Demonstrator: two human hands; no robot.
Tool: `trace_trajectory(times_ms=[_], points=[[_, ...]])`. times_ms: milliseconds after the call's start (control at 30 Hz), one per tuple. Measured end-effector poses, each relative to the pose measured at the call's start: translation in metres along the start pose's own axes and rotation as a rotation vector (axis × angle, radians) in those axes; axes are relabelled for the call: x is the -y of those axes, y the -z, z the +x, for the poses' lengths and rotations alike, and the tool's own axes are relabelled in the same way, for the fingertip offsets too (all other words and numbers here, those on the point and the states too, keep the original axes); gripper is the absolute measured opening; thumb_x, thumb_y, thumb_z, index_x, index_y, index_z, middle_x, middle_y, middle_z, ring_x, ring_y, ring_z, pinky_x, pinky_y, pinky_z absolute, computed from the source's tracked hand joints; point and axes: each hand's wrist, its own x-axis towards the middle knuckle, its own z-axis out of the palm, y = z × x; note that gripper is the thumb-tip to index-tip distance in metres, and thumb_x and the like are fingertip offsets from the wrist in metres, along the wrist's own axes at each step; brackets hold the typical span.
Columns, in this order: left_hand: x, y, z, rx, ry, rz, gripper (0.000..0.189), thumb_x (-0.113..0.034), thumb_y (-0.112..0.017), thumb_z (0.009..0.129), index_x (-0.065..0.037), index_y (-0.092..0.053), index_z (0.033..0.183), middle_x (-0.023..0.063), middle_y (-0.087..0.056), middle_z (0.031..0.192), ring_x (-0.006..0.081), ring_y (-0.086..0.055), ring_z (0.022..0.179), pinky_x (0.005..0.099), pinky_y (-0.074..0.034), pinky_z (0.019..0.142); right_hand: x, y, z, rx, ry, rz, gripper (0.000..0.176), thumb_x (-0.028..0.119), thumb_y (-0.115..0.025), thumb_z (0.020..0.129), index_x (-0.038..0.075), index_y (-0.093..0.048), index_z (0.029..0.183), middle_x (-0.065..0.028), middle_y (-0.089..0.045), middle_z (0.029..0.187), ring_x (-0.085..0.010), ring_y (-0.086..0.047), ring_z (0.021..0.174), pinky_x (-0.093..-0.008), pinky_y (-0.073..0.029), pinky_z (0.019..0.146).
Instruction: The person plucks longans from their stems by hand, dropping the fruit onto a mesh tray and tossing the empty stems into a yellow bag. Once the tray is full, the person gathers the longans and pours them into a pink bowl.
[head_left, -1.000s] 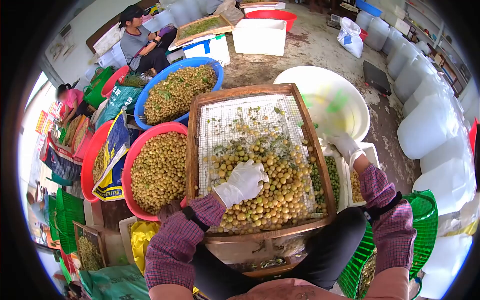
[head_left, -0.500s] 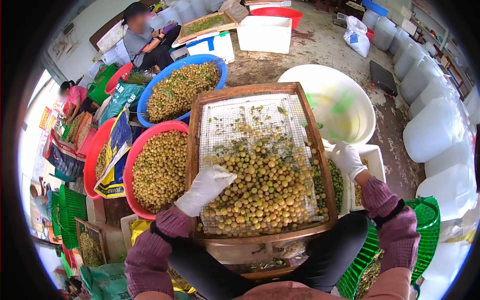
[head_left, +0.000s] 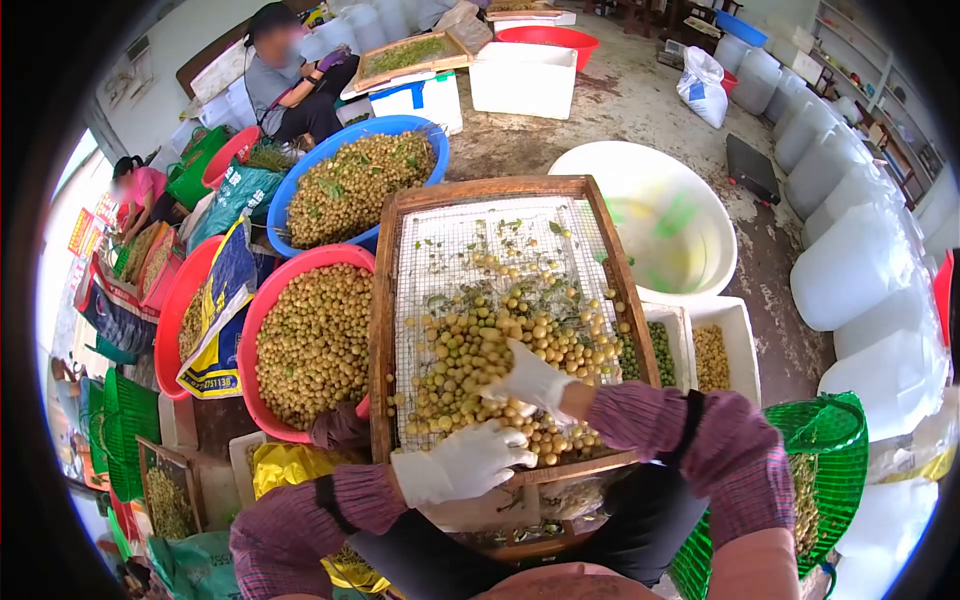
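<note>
A wooden-framed wire mesh tray [head_left: 383, 330] lies before me with many round yellow-green fruits [head_left: 470, 355] heaped on its near half and small leaves scattered farther up. My left hand [head_left: 465, 462], in a white glove, is at the tray's near edge, fingers apart and curved beside the fruits. On the heap rests my right hand [head_left: 532, 380], also gloved in white; its fingers reach left among the fruits, and their tips are partly hidden, so its grip cannot be made out.
Left of the tray stand a pink basin [head_left: 250, 370] and a blue basin [head_left: 440, 150] of fruit. A white tub [head_left: 700, 220] and foam boxes [head_left: 748, 350] are on the right. Green baskets [head_left: 845, 450] flank me. A seated person [head_left: 280, 85] is at upper left.
My right hand has moved left from beyond the tray's right edge onto the fruits. My left hand has come down toward the near edge, and its fingers have spread.
</note>
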Motion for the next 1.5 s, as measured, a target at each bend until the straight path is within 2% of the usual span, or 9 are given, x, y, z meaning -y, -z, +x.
trace_trajectory(times_ms=[100,300,367,567,833,1033,1233,1367,1500], points=[[0.01,-0.008,0.02,-0.155,0.005,0.373,0.041,-0.034,-0.055,0.087,-0.024,-0.053,0.127,0.0092,-0.045,0.136,0.0327,-0.049,0.112,0.0503,-0.037,0.094,0.011,0.004,0.024,-0.145,0.228,-0.118,0.09,0.018,-0.071,0.077,0.004,-0.015,0.146,-0.0223,-0.043,0.135,-0.0289,-0.055,0.108,-0.0382,-0.048,0.093],[0.085,0.008,0.034,-0.126,0.174,0.469,0.055,-0.055,-0.043,0.091,-0.027,-0.041,0.138,0.0121,-0.027,0.148,0.0363,-0.031,0.129,0.0575,-0.016,0.108,0.01,0.093,0.013,-0.457,0.309,-0.586,0.031,0.025,-0.065,0.081,0.005,-0.065,0.105,-0.0175,-0.066,0.094,-0.0286,-0.065,0.081,-0.0376,-0.052,0.078],[0.095,0.018,0.035,-0.186,0.267,0.396,0.056,-0.053,-0.046,0.09,-0.026,-0.04,0.138,0.011,-0.027,0.148,0.0361,-0.03,0.13,0.0568,-0.016,0.109,-0.028,0.127,0.031,-0.608,0.423,-1.12,0.029,0.031,-0.064,0.079,0.005,-0.068,0.092,-0.0169,-0.066,0.088,-0.0323,-0.064,0.078,-0.0396,-0.052,0.072],[0.108,0.033,0.02,-0.291,0.51,0.306,0.051,-0.039,-0.056,0.086,-0.024,-0.047,0.134,0.0106,-0.037,0.141,0.0358,-0.037,0.122,0.0523,-0.027,0.103,-0.022,0.138,0.05,-0.535,0.049,-1.11,0.024,0.018,-0.059,0.075,0.0,-0.069,0.087,-0.0205,-0.067,0.088,-0.0331,-0.066,0.085,-0.04,-0.051,0.074],[0.067,0.025,-0.019,-0.05,0.307,0.163,0.043,-0.024,-0.057,0.085,-0.025,-0.052,0.127,0.0103,-0.047,0.128,0.0356,-0.044,0.112,0.0488,-0.04,0.095,-0.016,0.152,0.053,-0.414,0.073,-1.131,0.025,0.023,-0.056,0.073,0.001,-0.069,0.076,-0.0191,-0.066,0.077,-0.0344,-0.065,0.072,-0.0426,-0.051,0.066],[0.081,0.051,0.004,-0.325,0.349,0.066,0.029,-0.017,-0.058,0.086,-0.019,-0.063,0.114,0.0081,-0.057,0.112,0.0257,-0.057,0.102,0.0397,-0.045,0.092,-0.011,0.113,0.016,-0.745,0.646,-1.028,0.016,0.018,-0.058,0.07,0.002,-0.057,0.067,-0.0138,-0.057,0.06,-0.0291,-0.06,0.053,-0.0402,-0.048,0.049],[0.117,0.052,0.064,-0.41,0.329,0.289,0.014,-0.018,-0.06,0.086,-0.013,-0.068,0.095,0.0033,-0.061,0.089,0.0226,-0.059,0.087,0.0369,-0.048,0.077,-0.001,0.007,-0.067,-0.227,0.784,-0.765,0.011,0.015,-0.056,0.077,0.005,-0.057,0.077,-0.0148,-0.06,0.068,-0.0299,-0.06,0.059,-0.0408,-0.05,0.054],[0.128,0.04,0.078,-0.452,0.372,0.236,0.009,-0.019,-0.064,0.083,-0.012,-0.069,0.084,0.0041,-0.059,0.084,0.022,-0.06,0.082,0.0349,-0.051,0.072,-0.008,-0.038,-0.103,0.157,0.368,-0.234,0.015,0.021,-0.058,0.081,0.006,-0.058,0.082,-0.0154,-0.063,0.077,-0.0348,-0.062,0.072,-0.0428,-0.049,0.066],[0.127,0.043,0.085,-0.381,0.488,0.229,0.01,-0.02,-0.066,0.081,-0.01,-0.067,0.081,0.006,-0.059,0.085,0.0216,-0.062,0.08,0.0347,-0.051,0.074,-0.042,-0.071,-0.106,0.166,0.617,-0.607,0.018,0.024,-0.061,0.08,0.006,-0.059,0.081,-0.0143,-0.062,0.076,-0.0316,-0.064,0.074,-0.0435,-0.05,0.066]])
